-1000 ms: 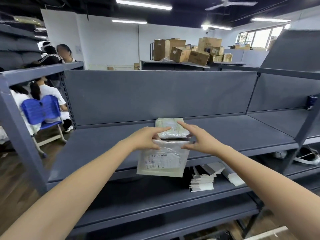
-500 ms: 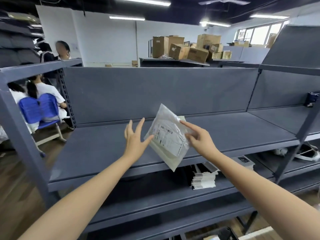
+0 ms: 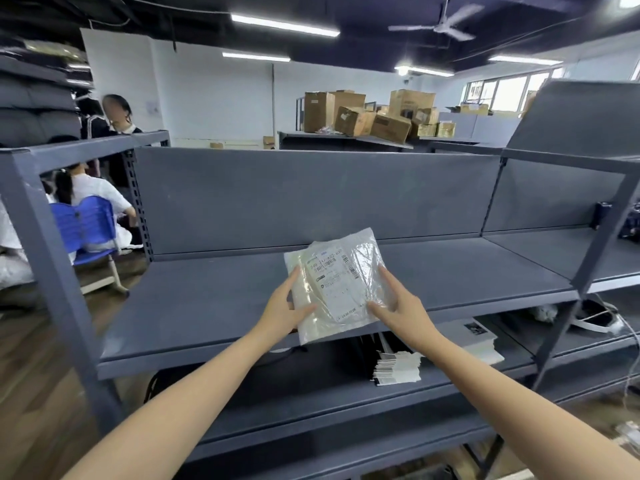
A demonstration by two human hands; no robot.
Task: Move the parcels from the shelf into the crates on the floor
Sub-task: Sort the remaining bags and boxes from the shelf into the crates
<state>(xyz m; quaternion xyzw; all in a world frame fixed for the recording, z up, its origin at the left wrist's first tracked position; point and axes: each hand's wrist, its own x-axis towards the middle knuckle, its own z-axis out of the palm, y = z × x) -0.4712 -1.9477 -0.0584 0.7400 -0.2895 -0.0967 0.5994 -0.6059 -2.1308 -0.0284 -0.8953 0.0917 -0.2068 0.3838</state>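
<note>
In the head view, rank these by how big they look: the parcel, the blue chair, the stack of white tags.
parcel, nearest the camera
blue chair, close second but farther off
stack of white tags

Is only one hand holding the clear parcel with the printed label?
No: the left hand holds the parcel by its left edge, and the right hand holds its right edge.

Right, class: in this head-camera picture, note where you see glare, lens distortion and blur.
Head view: the ceiling lights glare white off the parcel's clear wrap between the left hand and right hand; head view: the wide lens bows the shelf posts outward near the edges; head view: the bottom right corner is smeared.
</note>
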